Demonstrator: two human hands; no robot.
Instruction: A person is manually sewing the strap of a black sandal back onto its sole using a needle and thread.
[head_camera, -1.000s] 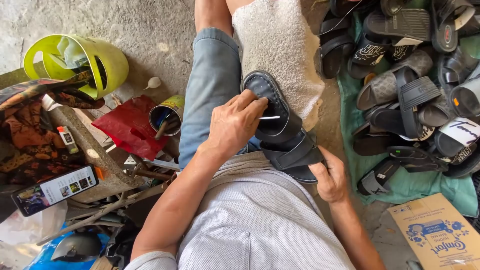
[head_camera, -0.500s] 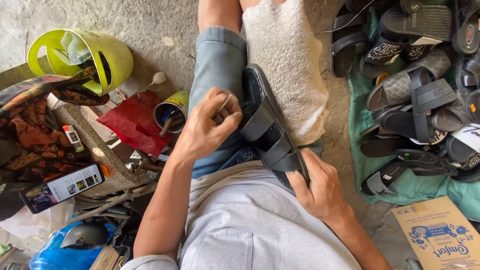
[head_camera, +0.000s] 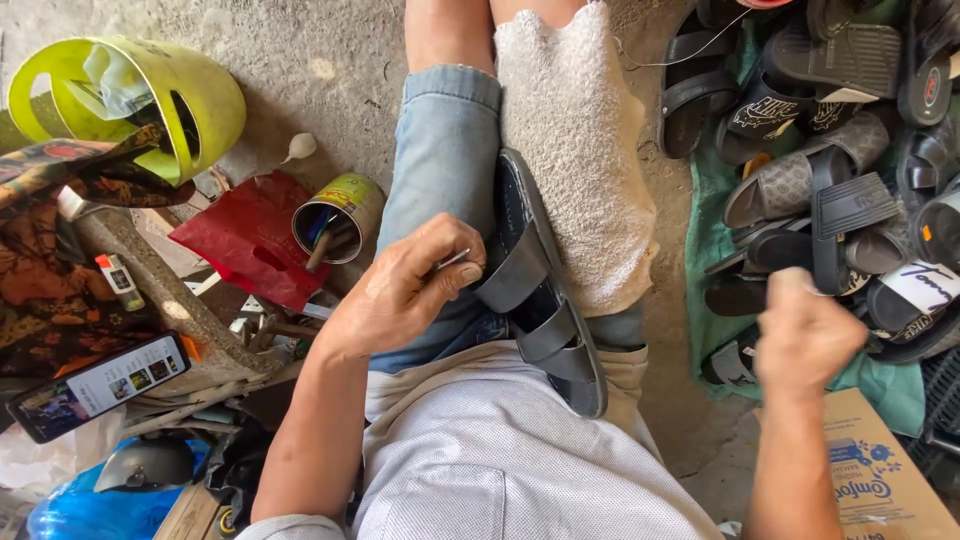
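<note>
A dark strapped sandal (head_camera: 540, 290) lies on edge between my thighs, next to a white towel (head_camera: 575, 150) over my right leg. My left hand (head_camera: 405, 290) pinches a thin metal needle-like tool (head_camera: 452, 263) against the sandal's front strap. My right hand (head_camera: 805, 335) is raised off to the right in a closed fist, blurred, away from the sandal; whether it holds a thread cannot be made out.
An open tin can (head_camera: 335, 215) with tools stands on a red plastic bag (head_camera: 245, 240) at left, beside a yellow-green helmet (head_camera: 130, 95). A phone (head_camera: 95, 385) lies lower left. Several sandals (head_camera: 830, 170) are piled at right on green cloth, above a cardboard box (head_camera: 865, 480).
My right hand has left the sandal's heel end and pulled out to the right and upward. My left hand stays at the strap with the tool.
</note>
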